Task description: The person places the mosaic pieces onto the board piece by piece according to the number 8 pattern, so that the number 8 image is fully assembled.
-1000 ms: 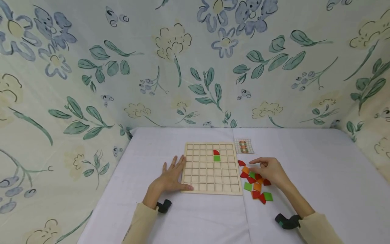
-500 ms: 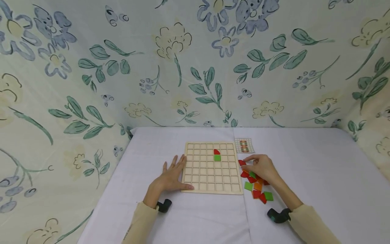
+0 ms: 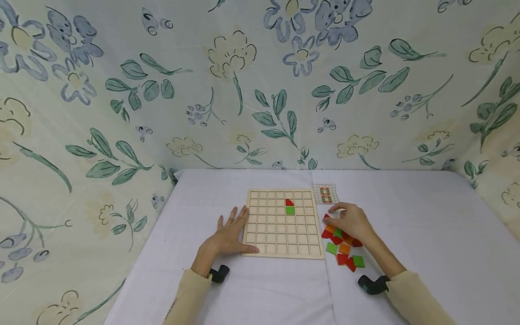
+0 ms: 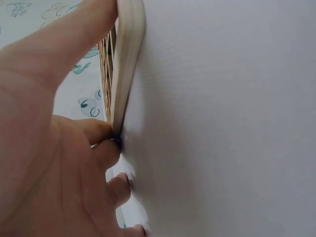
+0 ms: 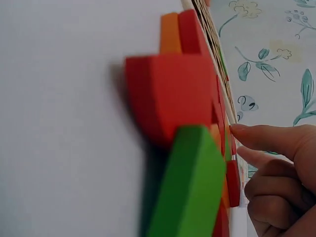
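In the head view a square wooden grid board [image 3: 280, 224] lies on the white cloth. A red quarter-circle tile [image 3: 289, 202] and a green square tile [image 3: 290, 210] sit in neighbouring cells. My left hand [image 3: 225, 238] is spread at the board's left corner, thumb on the near edge and fingertips along the left side. The left wrist view shows its thumb against the board's rim [image 4: 126, 69]. To the board's right, my right hand [image 3: 352, 221] pinches another red quarter-circle tile [image 3: 327, 216] between thumb and index finger, partly hidden by them.
Loose red, orange and green tiles, such as a green square [image 3: 358, 261] and an orange one [image 3: 344, 248], lie in a pile under and near my right hand. A small printed pattern card [image 3: 326, 194] lies beyond. Floral fabric [image 3: 260, 90] hangs behind the table.
My right hand has moved to the red quarter-circle tile beside the board, closed thumb and index on it, and drawn it slightly right. My left hand stays on the board.
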### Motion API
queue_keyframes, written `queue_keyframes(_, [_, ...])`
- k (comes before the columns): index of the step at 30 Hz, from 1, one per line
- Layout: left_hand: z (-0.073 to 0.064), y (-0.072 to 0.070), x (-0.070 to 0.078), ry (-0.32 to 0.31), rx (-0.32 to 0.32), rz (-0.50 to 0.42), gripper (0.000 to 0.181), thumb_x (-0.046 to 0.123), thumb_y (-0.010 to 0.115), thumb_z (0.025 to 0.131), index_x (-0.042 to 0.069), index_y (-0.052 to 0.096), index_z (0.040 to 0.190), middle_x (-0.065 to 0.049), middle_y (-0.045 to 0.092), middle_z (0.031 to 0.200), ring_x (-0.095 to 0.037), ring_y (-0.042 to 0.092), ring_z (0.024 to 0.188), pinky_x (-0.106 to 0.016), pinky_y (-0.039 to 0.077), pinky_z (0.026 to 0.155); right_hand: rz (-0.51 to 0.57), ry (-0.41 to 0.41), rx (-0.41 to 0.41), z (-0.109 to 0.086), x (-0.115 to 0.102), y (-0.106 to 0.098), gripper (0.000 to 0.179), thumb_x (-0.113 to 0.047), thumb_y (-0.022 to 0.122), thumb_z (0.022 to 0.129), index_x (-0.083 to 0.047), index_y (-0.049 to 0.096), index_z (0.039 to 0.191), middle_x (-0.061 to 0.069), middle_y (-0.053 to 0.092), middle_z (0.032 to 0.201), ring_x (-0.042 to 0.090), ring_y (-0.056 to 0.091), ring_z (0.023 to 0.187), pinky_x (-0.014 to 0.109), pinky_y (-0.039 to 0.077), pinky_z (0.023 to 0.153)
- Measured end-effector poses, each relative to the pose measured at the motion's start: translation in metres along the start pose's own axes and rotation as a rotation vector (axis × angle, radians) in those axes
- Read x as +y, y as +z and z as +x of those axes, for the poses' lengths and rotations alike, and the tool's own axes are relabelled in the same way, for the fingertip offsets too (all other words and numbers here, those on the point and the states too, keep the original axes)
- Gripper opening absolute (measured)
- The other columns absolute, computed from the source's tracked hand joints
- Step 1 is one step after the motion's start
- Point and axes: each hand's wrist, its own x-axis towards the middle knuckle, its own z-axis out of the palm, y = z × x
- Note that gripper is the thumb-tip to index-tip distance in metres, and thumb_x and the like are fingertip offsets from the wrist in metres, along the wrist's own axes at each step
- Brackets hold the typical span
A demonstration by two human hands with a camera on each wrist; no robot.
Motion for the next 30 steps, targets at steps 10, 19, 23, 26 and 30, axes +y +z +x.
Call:
queue_keyframes(10, [-0.001,0.000,0.001,0.006,0.012,-0.003,0.127,0.061,0.082,0.079,0.008,0.008,0.167,-0.010,0.004,0.176,-0.037,-0.003,0.163,-0.071,-0.004,0.126,0.054,-0.071,-0.193,0.012,0.017,-0.014,0.032,-0.026,0.074,0.096,-0.013,0.074,0.125,0.001,0.045,0.060,0.016,0.046,0.054,0.022,0.039,0.048])
queue_keyframes(19, [0.000,0.000,0.000,-0.003,0.006,-0.002,0.127,0.062,0.082,0.079,0.010,0.007,0.167,-0.007,0.002,0.176,-0.035,-0.006,0.163,-0.070,-0.005,0.127,0.026,-0.099,-0.122,0.016,0.028,-0.023,0.025,-0.022,0.076,0.094,-0.009,0.080,0.115,0.001,0.044,0.066,0.020,0.046,0.071,0.022,0.036,0.055])
queue_keyframes(23, [0.001,0.000,0.000,-0.007,0.006,-0.003,0.127,0.062,0.082,0.079,0.010,0.007,0.167,-0.007,0.002,0.176,-0.035,-0.006,0.163,-0.069,-0.006,0.127,0.028,-0.087,-0.075,0.017,0.033,-0.024,0.028,-0.025,0.078,0.092,-0.008,0.080,0.114,0.002,0.046,0.067,0.021,0.046,0.074,0.023,0.036,0.055])
queue_keyframes(26, [0.001,0.000,0.000,-0.007,0.004,-0.006,0.127,0.061,0.082,0.080,0.009,0.007,0.167,-0.007,0.002,0.176,-0.035,-0.006,0.163,-0.069,-0.005,0.127,0.046,-0.067,-0.098,0.015,0.035,-0.027,0.035,-0.027,0.080,0.091,-0.007,0.078,0.118,0.002,0.043,0.068,0.021,0.045,0.073,0.024,0.035,0.055])
queue_keyframes(30, [0.001,0.000,0.000,-0.011,-0.003,0.000,0.127,0.062,0.081,0.080,0.011,0.006,0.168,-0.006,0.001,0.176,-0.034,-0.007,0.163,-0.069,-0.006,0.127,0.060,-0.069,-0.115,0.012,0.034,-0.030,0.039,-0.025,0.085,0.086,-0.004,0.076,0.119,0.001,0.041,0.067,0.019,0.044,0.071,0.025,0.034,0.054])
